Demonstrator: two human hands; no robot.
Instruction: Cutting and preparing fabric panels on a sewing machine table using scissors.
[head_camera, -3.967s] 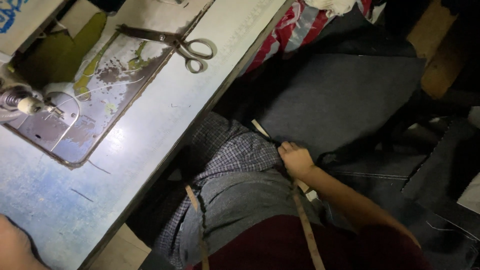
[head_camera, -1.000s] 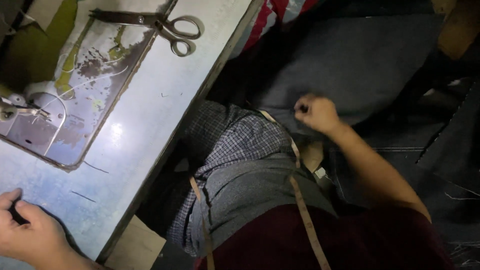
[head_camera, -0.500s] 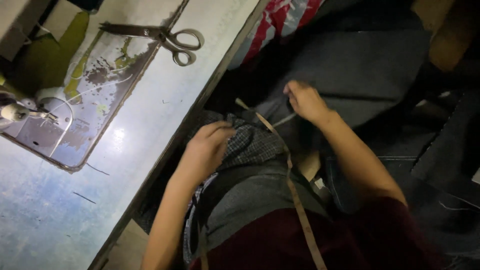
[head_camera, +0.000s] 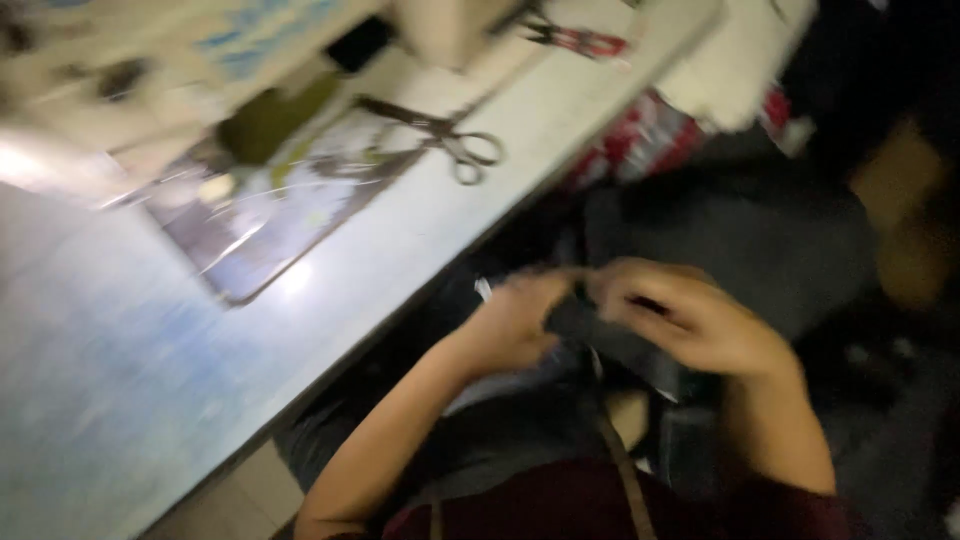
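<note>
Hands, left (head_camera: 520, 318) and right (head_camera: 690, 320), pinch dark, limp fabric (head_camera: 590, 325) beside a pale, smooth table (head_camera: 120, 350); steel scissors (head_camera: 440, 130) lie above.

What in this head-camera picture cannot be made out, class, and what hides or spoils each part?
- Dark cloth between the left hand and right hand: motion blur and dim light hide its shape and how it is gripped.
- Sewing machine: blurred and cut off by the top edge.
- Red-handled tool: blurred, partly cut by the top edge.
- Scissors on the table: outline clear, blades smeared.
</note>
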